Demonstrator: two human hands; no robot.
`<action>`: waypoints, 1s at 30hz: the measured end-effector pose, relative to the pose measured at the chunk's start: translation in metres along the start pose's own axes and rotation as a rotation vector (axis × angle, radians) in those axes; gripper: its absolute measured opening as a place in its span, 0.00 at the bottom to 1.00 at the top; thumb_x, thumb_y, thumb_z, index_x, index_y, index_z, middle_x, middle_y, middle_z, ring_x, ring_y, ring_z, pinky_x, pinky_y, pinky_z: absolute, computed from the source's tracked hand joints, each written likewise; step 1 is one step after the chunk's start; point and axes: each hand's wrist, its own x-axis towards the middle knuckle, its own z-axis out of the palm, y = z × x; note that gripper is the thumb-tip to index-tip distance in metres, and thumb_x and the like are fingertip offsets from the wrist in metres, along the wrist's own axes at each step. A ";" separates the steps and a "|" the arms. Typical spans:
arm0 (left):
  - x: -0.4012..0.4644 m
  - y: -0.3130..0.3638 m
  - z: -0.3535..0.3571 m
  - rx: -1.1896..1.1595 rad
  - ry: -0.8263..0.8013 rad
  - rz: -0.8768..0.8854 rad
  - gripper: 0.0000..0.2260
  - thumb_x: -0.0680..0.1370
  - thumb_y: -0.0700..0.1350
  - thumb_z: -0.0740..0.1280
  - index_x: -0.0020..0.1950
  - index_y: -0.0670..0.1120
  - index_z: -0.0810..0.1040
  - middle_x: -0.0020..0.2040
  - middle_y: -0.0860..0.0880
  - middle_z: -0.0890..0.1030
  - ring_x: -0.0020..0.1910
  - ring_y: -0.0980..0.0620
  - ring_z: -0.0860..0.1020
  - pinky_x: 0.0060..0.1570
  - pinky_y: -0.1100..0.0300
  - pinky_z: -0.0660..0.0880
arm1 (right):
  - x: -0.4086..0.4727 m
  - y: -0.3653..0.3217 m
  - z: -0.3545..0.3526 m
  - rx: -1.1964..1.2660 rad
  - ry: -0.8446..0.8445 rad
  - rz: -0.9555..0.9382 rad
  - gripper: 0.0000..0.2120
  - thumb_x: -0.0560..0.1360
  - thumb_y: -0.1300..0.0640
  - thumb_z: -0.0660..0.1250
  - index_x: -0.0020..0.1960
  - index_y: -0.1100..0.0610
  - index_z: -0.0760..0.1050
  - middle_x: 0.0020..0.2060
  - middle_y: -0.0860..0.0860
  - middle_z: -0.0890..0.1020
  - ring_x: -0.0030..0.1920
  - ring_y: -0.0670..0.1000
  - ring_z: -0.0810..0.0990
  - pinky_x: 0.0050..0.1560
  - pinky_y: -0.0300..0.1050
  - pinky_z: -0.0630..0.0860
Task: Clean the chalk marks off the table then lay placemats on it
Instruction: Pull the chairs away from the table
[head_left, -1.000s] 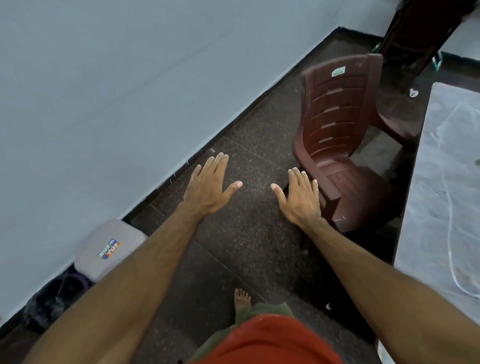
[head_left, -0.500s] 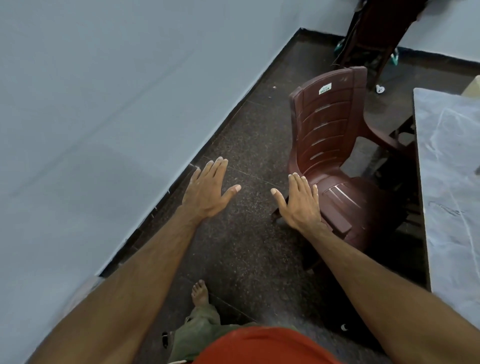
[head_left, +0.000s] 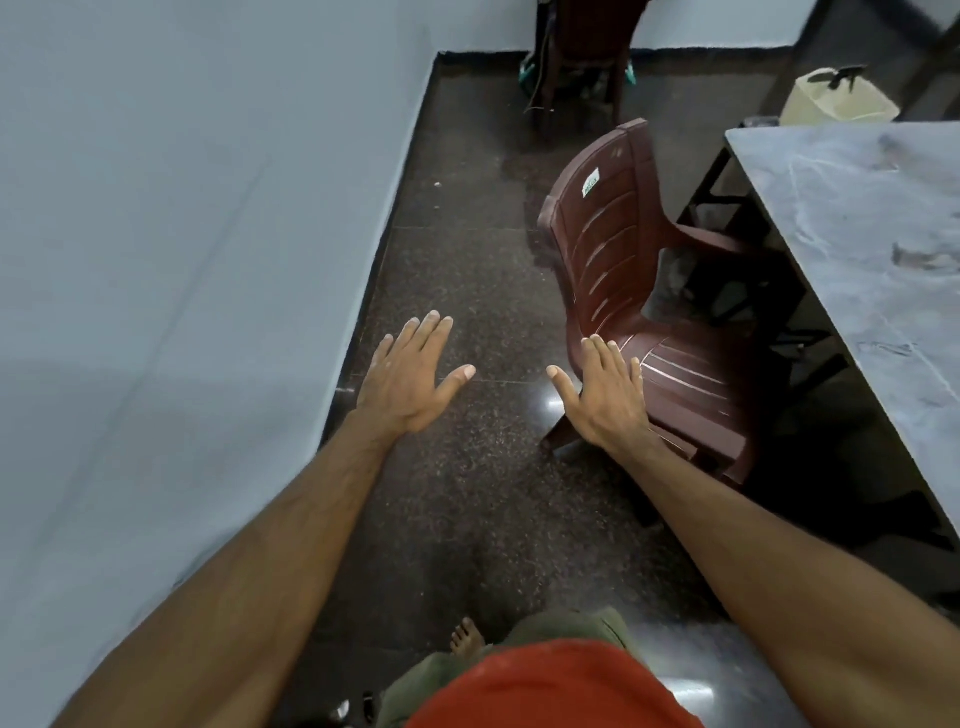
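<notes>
Hands first: the left hand (head_left: 410, 379) and the right hand (head_left: 602, 395) are both stretched out in front of the person, palms down, fingers straight and spread wide, holding nothing. They hang apart from each other above the dark speckled floor (head_left: 467, 249). The right hand shows in front of the seat edge of a maroon plastic chair (head_left: 623, 270); whether it touches the seat cannot be told.

To the right of the chair stands the grey marble-patterned table (head_left: 857, 249), well apart from both hands. Pale streaks and smudges, probably the chalk marks (head_left: 919, 257), show on its top. No cloth and no placemats are in view, so cleaning looks not yet begun.

Risks, as a judgement: the chair sits between the person and the table, so a bare foot (head_left: 466, 638) could catch a chair leg on the way across. With empty hands, wiping bare-palmed would likely smear chalk rather than lift it.

Count: two hands, one table, one maroon chair nearby, a second dark chair (head_left: 582, 47) at the far wall, one cream-coloured container (head_left: 836, 98) beyond the table, one foot visible, a pale wall (head_left: 182, 260) on the left.
</notes>
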 end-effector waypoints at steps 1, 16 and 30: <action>0.007 -0.006 -0.002 0.005 -0.008 0.013 0.33 0.81 0.64 0.52 0.81 0.50 0.52 0.82 0.50 0.52 0.81 0.48 0.50 0.77 0.44 0.49 | 0.004 -0.005 0.002 0.002 0.009 0.013 0.37 0.81 0.35 0.49 0.80 0.59 0.54 0.80 0.54 0.56 0.80 0.55 0.50 0.78 0.58 0.44; 0.165 -0.058 -0.006 0.017 -0.086 0.236 0.33 0.81 0.65 0.51 0.81 0.50 0.52 0.82 0.50 0.52 0.81 0.48 0.50 0.77 0.46 0.47 | 0.121 -0.030 0.023 0.056 0.095 0.230 0.37 0.81 0.35 0.50 0.80 0.59 0.54 0.79 0.54 0.57 0.80 0.55 0.51 0.78 0.58 0.44; 0.335 -0.053 -0.015 0.033 -0.172 0.423 0.33 0.81 0.65 0.51 0.81 0.49 0.50 0.82 0.50 0.52 0.80 0.48 0.50 0.77 0.45 0.48 | 0.237 -0.018 0.020 0.141 0.224 0.427 0.37 0.80 0.33 0.48 0.78 0.59 0.59 0.77 0.55 0.63 0.78 0.57 0.56 0.77 0.61 0.48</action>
